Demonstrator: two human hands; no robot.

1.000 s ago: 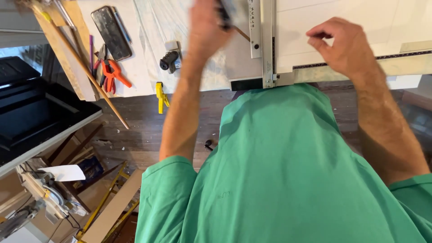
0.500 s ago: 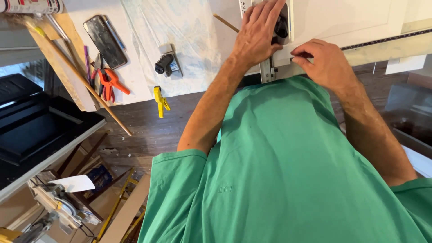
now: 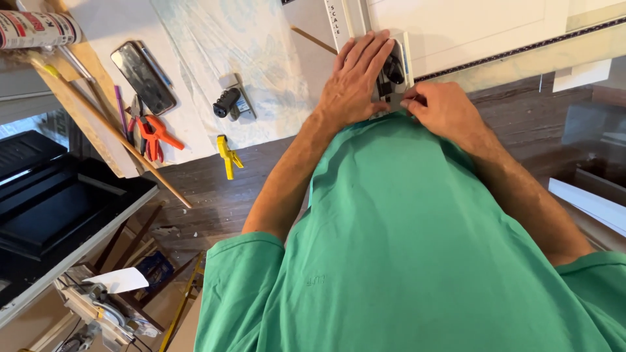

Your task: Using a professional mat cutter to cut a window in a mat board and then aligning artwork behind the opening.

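Note:
My left hand (image 3: 355, 78) lies flat, fingers together, over a white drilling jig (image 3: 404, 55) with a black knob (image 3: 392, 68). The jig sits against the near edge of a white cabinet panel (image 3: 469, 26). My right hand (image 3: 443, 109) is just right of it, thumb and fingers pinched at the jig's near edge; what they pinch is hidden. A white scale rail (image 3: 339, 19) runs away from the jig beside my left fingers. My green shirt fills the lower part of the view.
On the white sheet to the left lie a black cylindrical tool (image 3: 226, 103), a phone (image 3: 143, 77), orange pliers (image 3: 153, 133) and a yellow clamp (image 3: 228, 155). A wooden stick (image 3: 117, 137) crosses the bench edge. A black cabinet (image 3: 52, 202) and a saw (image 3: 98, 313) stand lower left.
My left hand came down from above the rail and now rests flat on the jig. My right hand moved left to the jig's near edge. The view shifted back.

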